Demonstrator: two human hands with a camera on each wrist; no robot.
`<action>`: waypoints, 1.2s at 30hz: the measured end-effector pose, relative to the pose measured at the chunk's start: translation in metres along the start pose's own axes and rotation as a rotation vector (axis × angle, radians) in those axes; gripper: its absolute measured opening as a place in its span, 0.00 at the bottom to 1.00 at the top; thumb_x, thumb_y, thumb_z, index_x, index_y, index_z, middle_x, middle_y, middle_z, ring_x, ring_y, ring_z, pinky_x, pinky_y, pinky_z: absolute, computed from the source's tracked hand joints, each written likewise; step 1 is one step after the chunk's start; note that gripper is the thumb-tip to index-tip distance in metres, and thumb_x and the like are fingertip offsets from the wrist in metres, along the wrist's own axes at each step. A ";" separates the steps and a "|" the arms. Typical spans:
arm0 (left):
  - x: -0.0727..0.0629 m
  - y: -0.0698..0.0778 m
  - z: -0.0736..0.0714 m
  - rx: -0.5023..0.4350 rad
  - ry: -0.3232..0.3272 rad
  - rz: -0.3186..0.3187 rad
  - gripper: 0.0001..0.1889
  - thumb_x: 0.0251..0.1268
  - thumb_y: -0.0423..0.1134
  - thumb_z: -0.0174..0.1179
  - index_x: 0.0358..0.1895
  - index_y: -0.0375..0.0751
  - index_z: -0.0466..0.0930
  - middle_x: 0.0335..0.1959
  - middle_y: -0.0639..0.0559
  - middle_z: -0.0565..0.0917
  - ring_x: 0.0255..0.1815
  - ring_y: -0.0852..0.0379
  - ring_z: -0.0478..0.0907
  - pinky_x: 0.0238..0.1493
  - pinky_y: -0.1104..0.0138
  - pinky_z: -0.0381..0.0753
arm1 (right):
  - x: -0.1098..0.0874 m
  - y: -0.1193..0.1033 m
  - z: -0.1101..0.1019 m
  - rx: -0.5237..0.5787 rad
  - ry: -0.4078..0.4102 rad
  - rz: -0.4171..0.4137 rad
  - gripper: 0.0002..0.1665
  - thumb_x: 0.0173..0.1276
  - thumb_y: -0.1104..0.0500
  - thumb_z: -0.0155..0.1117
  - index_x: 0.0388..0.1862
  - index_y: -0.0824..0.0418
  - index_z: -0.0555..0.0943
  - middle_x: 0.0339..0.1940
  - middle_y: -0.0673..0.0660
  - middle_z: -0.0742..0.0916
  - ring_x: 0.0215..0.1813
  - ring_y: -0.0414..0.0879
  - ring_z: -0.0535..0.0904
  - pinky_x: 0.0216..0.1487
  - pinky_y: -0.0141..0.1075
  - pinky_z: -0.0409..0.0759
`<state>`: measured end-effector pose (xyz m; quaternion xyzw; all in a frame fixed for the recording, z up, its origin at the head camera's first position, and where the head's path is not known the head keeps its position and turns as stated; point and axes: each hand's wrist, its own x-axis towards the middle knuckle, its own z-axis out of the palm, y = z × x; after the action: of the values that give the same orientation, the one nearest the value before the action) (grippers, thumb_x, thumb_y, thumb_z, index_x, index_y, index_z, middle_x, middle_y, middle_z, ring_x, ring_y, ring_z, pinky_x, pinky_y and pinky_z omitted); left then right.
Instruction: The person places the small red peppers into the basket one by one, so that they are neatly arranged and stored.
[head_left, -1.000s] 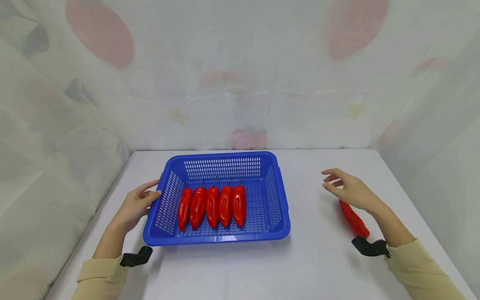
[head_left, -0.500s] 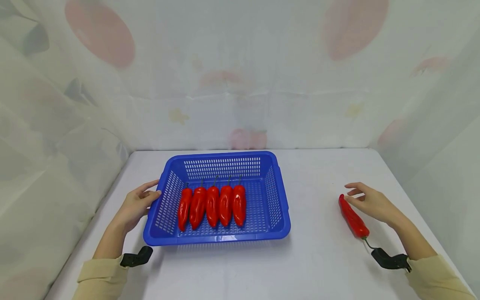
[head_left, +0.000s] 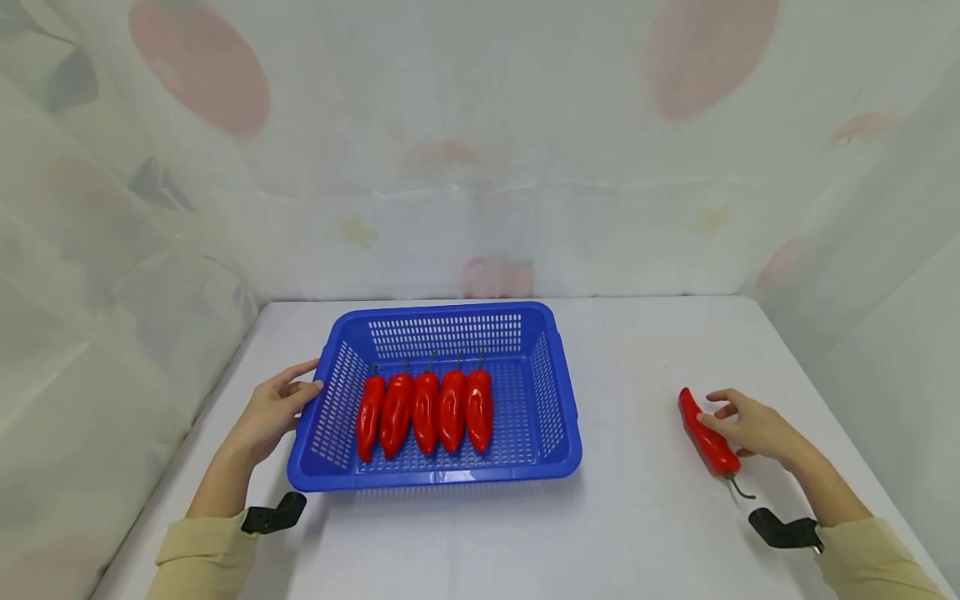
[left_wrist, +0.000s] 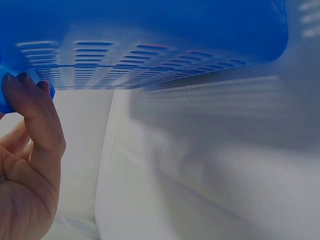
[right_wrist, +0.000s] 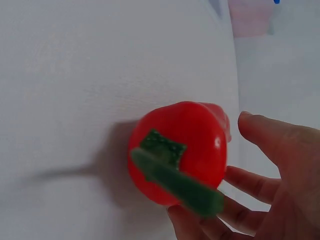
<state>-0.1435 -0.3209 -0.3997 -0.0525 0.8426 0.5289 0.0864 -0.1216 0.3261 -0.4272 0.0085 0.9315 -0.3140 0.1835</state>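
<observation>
A blue plastic basket (head_left: 435, 478) with slotted walls stands left of the middle in the head view. Several glossy red chili peppers (head_left: 426, 412) lie in it side by side, stems away from me. My left hand (head_left: 270, 412) grips the basket's left rim; in the left wrist view its fingers (left_wrist: 46, 127) curl over the edge. One more red chili pepper (head_left: 708, 446) lies on the table at right, its green stem toward me. Around its right side is my right hand (head_left: 761, 429). In the right wrist view, fingertips reach the pepper's underside while the thumb (right_wrist: 265, 131) stands off its flank.
A white table (head_left: 525, 542) carries everything. Pale patterned curtains (head_left: 480, 167) hang behind it and along both sides. A black wrist camera (head_left: 783, 529) juts from the right sleeve, another camera (head_left: 273, 512) from the left.
My right hand has moved right and toward me, from above the lone pepper down to its right side. The left hand and basket have stayed in place.
</observation>
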 end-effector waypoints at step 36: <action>-0.001 0.000 0.000 0.002 -0.006 -0.003 0.34 0.66 0.53 0.51 0.71 0.45 0.52 0.49 0.35 0.75 0.38 0.58 0.81 0.39 0.61 0.83 | 0.018 0.001 0.011 0.205 -0.025 0.140 0.46 0.66 0.39 0.52 0.62 0.77 0.53 0.43 0.71 0.76 0.32 0.44 0.78 0.32 0.35 0.82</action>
<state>-0.1428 -0.3209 -0.3990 -0.0521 0.8428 0.5280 0.0899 -0.1345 0.3184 -0.4419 0.0883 0.8892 -0.3942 0.2148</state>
